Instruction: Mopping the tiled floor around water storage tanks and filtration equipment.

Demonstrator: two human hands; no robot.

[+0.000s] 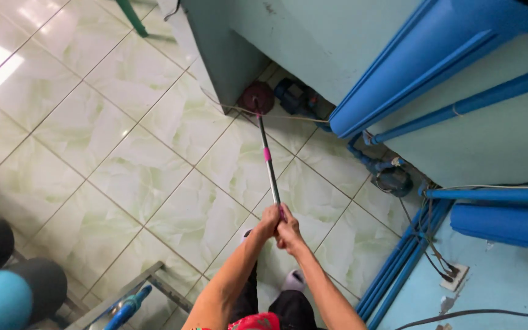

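Maroon mop head (pixel 258 98), blue pipes (pixel 459 104)

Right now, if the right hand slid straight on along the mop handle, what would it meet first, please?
Probably the pink band on the mop handle; beyond the right hand the bare handle looks free up to it.

Bare forearms, dark trousers (pixel 288 308), a red patterned garment (pixel 253 322), pale footwear (pixel 293 280).

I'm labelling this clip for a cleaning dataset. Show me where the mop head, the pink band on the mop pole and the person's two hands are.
mop head (pixel 258 97), head view, middle of the dark red pad.
pink band (pixel 267 154), head view, middle of the band on the pole.
left hand (pixel 269 221), head view, back of the hand.
right hand (pixel 288 231), head view, back of the hand.
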